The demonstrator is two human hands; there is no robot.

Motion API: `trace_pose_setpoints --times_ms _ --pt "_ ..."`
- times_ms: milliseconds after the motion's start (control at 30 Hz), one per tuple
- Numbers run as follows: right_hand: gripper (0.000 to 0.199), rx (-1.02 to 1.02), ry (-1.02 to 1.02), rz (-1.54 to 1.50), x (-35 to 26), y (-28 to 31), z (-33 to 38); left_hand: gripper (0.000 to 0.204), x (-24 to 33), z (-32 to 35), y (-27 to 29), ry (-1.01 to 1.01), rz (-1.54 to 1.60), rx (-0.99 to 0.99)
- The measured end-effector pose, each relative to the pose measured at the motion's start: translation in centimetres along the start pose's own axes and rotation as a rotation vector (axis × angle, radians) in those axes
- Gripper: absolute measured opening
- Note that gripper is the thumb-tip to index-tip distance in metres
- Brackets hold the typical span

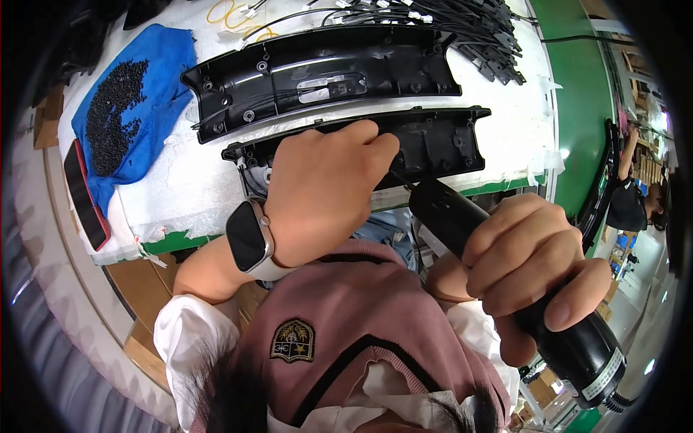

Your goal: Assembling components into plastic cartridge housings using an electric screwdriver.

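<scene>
My right hand (538,256) is wrapped round a black electric screwdriver (446,211). The tool's bit points up and left toward my left hand (325,184), by the near edge of a long black plastic housing (449,143). Over that housing my left hand is bent with its fingers curled down; the fingertips and whatever they hold are hidden beneath it. A matching black housing (393,61) lies just behind, hollow side up, with thin black cables (278,94) inside.
A blue cloth (162,79) bearing many small black screws (115,115) lies at the left, beside a red-edged phone (85,195). Black cables with white connectors (484,36) are heaped at the back. Another person (632,202) is far off at the right.
</scene>
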State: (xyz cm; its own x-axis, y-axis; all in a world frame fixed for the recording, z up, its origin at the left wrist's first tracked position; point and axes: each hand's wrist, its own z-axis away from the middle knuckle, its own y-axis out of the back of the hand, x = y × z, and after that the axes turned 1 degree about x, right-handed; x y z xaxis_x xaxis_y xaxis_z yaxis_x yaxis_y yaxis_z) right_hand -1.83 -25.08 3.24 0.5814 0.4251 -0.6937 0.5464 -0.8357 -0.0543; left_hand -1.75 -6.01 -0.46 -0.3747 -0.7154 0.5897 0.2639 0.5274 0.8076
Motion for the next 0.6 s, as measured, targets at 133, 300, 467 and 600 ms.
trace_pose_setpoints --times_ms 133,300,467,600 --pt "0.041 -0.007 -0.01 0.012 0.1 0.1 -0.3 0.012 -0.3 -0.1 -0.1 -0.027 0.004 -0.007" --pt "0.042 -0.018 -0.014 -0.006 0.1 0.1 -0.5 0.012 -0.4 0.1 -0.1 -0.036 0.003 0.009" --pt "0.042 -0.033 -0.03 -0.008 0.5 0.3 -0.4 0.013 -0.6 0.1 -0.5 -0.067 0.0 0.022" --pt "0.042 -0.1 -0.059 0.015 0.3 0.1 -1.2 0.014 -0.4 0.2 -0.5 -0.069 0.003 0.065"
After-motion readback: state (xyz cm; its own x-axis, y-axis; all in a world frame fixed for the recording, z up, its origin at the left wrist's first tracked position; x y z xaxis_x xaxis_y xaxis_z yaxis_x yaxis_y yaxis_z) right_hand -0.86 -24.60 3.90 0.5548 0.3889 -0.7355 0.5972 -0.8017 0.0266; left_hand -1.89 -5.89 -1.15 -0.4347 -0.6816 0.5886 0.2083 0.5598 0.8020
